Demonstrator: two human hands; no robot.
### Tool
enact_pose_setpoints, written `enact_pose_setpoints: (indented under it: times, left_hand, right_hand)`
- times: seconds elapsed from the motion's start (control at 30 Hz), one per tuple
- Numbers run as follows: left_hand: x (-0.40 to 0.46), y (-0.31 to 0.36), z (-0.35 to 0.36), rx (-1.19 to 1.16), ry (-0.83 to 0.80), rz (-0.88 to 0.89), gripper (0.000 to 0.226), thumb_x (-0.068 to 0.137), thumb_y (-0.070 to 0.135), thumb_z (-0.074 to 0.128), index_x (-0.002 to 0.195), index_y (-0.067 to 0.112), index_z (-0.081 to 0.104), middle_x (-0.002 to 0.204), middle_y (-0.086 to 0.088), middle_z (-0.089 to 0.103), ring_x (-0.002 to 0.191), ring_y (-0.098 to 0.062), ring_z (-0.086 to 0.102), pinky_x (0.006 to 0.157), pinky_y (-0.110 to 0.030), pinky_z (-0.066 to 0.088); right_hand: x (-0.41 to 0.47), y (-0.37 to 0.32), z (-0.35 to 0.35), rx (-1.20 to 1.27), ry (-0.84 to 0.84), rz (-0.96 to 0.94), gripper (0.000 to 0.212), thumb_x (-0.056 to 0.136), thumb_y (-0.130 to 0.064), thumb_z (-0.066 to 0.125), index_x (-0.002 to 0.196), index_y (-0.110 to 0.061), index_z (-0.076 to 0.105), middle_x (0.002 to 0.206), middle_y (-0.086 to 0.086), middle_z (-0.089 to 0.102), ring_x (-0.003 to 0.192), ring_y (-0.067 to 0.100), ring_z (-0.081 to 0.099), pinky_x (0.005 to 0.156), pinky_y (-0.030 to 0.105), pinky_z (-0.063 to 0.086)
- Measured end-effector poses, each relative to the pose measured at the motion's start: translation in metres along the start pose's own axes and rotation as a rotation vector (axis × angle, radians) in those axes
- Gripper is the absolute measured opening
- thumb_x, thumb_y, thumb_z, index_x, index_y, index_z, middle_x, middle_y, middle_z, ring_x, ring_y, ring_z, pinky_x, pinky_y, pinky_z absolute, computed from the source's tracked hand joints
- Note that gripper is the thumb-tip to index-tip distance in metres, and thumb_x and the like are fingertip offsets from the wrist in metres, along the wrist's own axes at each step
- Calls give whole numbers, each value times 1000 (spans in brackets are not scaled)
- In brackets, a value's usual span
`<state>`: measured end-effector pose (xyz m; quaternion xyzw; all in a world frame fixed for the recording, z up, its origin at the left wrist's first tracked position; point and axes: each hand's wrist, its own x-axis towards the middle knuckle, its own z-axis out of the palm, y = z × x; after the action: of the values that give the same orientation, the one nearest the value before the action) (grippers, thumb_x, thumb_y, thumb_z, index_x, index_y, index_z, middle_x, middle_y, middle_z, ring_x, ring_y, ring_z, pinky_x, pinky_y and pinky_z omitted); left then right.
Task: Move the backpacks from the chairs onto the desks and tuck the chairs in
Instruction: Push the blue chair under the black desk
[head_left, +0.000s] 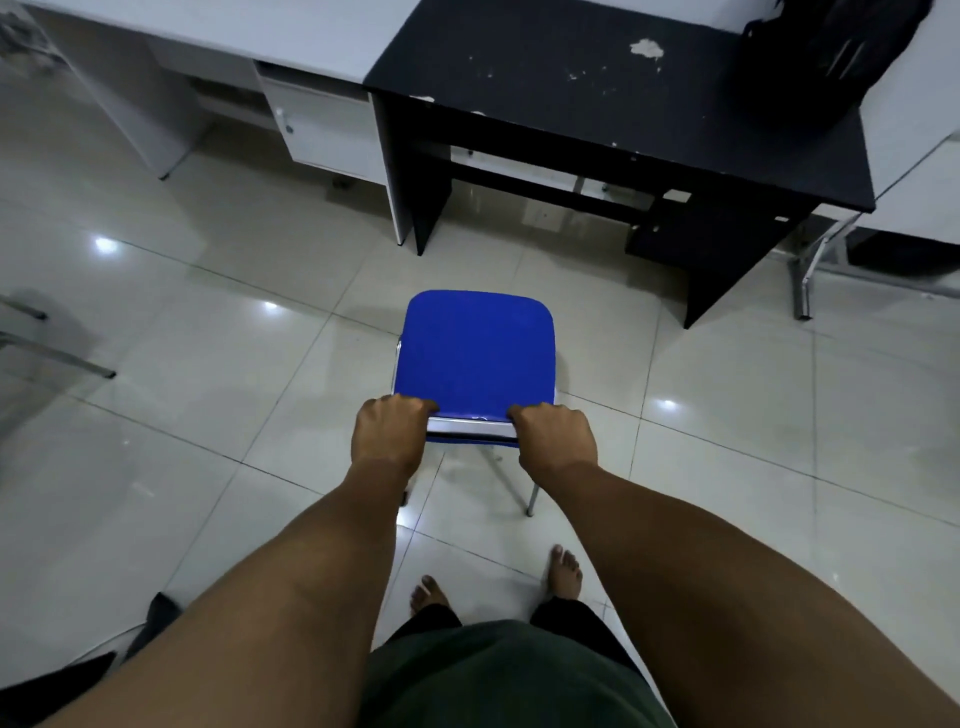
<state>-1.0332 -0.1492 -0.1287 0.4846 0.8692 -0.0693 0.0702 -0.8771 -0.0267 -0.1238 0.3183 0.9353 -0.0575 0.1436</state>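
Glossy pale floor tiles (218, 332) fill most of the view, with a row of desks along the far side. A worn black desk with chipped paint (597, 88) stands in the middle, between a long white desk with a drawer unit (223, 31) and another pale desk at the right edge (914, 104). On the far right corner of the black desk lies a black backpack (826, 67), so that part of the job looks done for this place.

A blue padded chair with a chrome frame (475, 353) stands on the open floor, well apart from the black desk and roughly facing its knee space. Its seat is bare. The left hand (387, 436) and the right hand (558, 436) are both closed over the near edge of the chair, which looks like the top of its backrest, fingers curled over to the seat side.

What is left here, as I judge it, is to push the chair forward under the black desk. Parts of other chair frames show at the left edge (57, 353) and at the right (810, 270), the right one partly under a desk; whether any other backpacks wait on other chairs cannot be told from this view.
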Motion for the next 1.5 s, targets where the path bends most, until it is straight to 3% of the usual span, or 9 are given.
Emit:
enact_pose_setpoints:
  times: [0.27, 0.7, 0.87, 1.03, 1.27, 1.4, 1.5]
  left_hand:
    - [31, -47, -3, 75, -3, 38, 34, 83, 18, 70, 111, 36, 65, 88, 7, 70, 80, -17, 66, 68, -27, 46]
    - [79, -89, -15, 53, 10, 79, 34, 83, 26, 74, 115, 35, 66, 93, 6, 72, 84, -17, 67, 73, -29, 52]
    - [82, -95, -10, 19, 12, 112, 34, 85, 23, 70, 117, 34, 64, 95, 5, 71, 86, -19, 66, 73, -29, 48]
    - [100, -113, -13, 39, 16, 157, 39, 83, 8, 63, 113, 33, 66, 91, 5, 70, 85, -20, 65, 75, -30, 46]
    - [122, -113, -20, 5, -35, 249, 42, 81, 4, 64, 114, 30, 66, 88, 1, 69, 83, -23, 67, 74, -32, 51]
    - [132, -116, -21, -19, -27, 284, 36, 85, 7, 64, 114, 29, 65, 90, -1, 69, 84, -25, 67, 76, -36, 54]
    - [139, -125, -11, 0, -34, 335, 38, 87, 6, 60, 118, 29, 64, 94, -1, 69, 88, -25, 67, 80, -36, 53]
  right_hand:
    - [29, -42, -2, 58, 48, 57, 25, 88, -11, 61, 110, -23, 62, 89, 1, 68, 77, 27, 67, 69, 34, 51]
    - [84, -61, -25, 38, 8, 58, 29, 89, -5, 57, 114, -20, 60, 98, 6, 66, 86, 30, 65, 74, 37, 51]
    - [91, -62, -29, 18, -10, 68, 29, 87, -5, 57, 112, -21, 60, 93, 4, 65, 83, 29, 64, 69, 35, 47]
    - [102, -79, -24, 60, 13, 139, 31, 83, -7, 57, 110, -23, 59, 91, 4, 66, 82, 31, 65, 64, 33, 40]
    - [117, -74, -24, 92, 33, 297, 35, 81, -9, 61, 109, -29, 61, 82, -1, 63, 74, 26, 60, 72, 37, 55]
    - [125, -71, -27, 99, 27, 303, 34, 83, -20, 67, 114, -31, 59, 90, -1, 67, 79, 24, 63, 76, 37, 56]
    - [126, -81, -22, 100, 33, 317, 33, 84, -14, 63, 113, -29, 61, 90, 0, 67, 80, 26, 64, 75, 34, 51]
